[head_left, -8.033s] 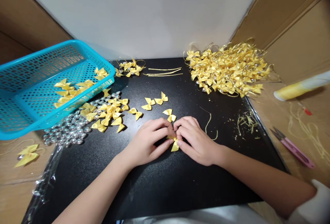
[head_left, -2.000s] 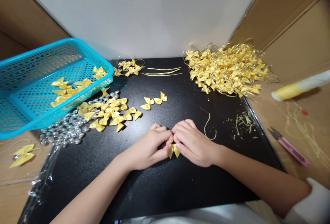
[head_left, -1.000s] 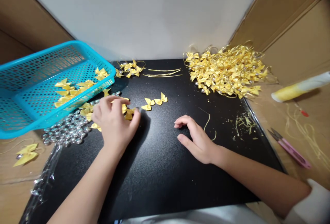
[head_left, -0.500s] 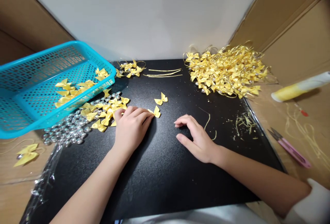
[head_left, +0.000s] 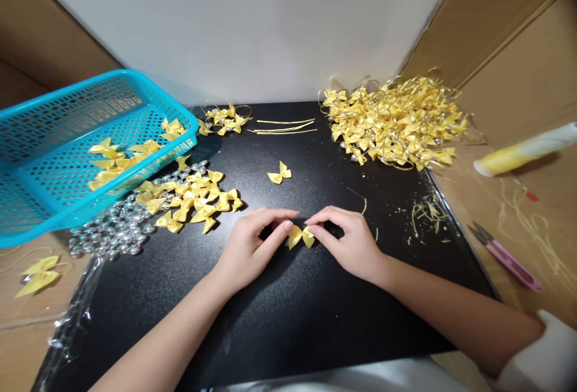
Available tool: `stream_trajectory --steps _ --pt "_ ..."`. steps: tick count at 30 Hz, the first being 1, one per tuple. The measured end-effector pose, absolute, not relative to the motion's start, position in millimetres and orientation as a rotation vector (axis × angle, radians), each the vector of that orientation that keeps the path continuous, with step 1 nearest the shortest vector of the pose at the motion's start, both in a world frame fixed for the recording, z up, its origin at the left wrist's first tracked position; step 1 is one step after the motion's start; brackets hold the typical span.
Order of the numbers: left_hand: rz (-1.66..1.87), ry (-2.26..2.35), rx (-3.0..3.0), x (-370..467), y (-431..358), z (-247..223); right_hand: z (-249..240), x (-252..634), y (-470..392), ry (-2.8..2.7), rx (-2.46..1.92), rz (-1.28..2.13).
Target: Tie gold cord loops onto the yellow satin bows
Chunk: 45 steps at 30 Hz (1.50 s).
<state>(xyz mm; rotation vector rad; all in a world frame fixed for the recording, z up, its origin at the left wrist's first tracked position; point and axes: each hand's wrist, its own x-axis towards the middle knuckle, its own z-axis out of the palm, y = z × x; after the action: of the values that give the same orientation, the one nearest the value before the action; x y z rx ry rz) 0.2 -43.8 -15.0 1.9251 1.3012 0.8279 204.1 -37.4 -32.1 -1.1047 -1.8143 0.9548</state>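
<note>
A yellow ribbon bow [head_left: 295, 237] is between my two hands, just above or on the black tabletop. My right hand [head_left: 349, 238] pinches its right side between thumb and index finger. My left hand [head_left: 255, 245] is at the bow's left side, the thumb tip against it and the index finger stretched out above, a small gap between them. Another yellow bow [head_left: 279, 173] lies alone farther back. Left of my left hand is a loose pile of yellow bows [head_left: 198, 196], beside many silver beads [head_left: 115, 229].
A blue plastic basket [head_left: 58, 223] with bows in it stands at the left. Gold cords [head_left: 283, 126] lie at the back. A big heap of finished-looking bows with cords [head_left: 396, 121] fills the back right. Pink-handled snips [head_left: 509, 263] and thread scraps [head_left: 428, 214] are at the right.
My left hand has moved right, away from the bow pile, and a bow is now between both hands. My right hand has closed its fingers on the bow. Several bows lie uncovered at the pile's edge.
</note>
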Motion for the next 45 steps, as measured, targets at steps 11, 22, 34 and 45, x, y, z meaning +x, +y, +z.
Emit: stream_trajectory --steps 11,22,34,45 --pt "0.635 1.150 2.240 -3 -40 -11 -35 205 -40 -2.126 -0.969 0.772" --pt "0.515 1.132 2.278 -5 -40 -14 -25 205 -40 -2.456 -1.091 0.707" --pt "0.277 0.951 2.100 2 -45 -8 -23 210 -36 -2.479 -0.839 0.919" --pt "0.360 0.855 2.011 2 -46 -13 -25 210 -34 -2.427 -0.701 0.991"
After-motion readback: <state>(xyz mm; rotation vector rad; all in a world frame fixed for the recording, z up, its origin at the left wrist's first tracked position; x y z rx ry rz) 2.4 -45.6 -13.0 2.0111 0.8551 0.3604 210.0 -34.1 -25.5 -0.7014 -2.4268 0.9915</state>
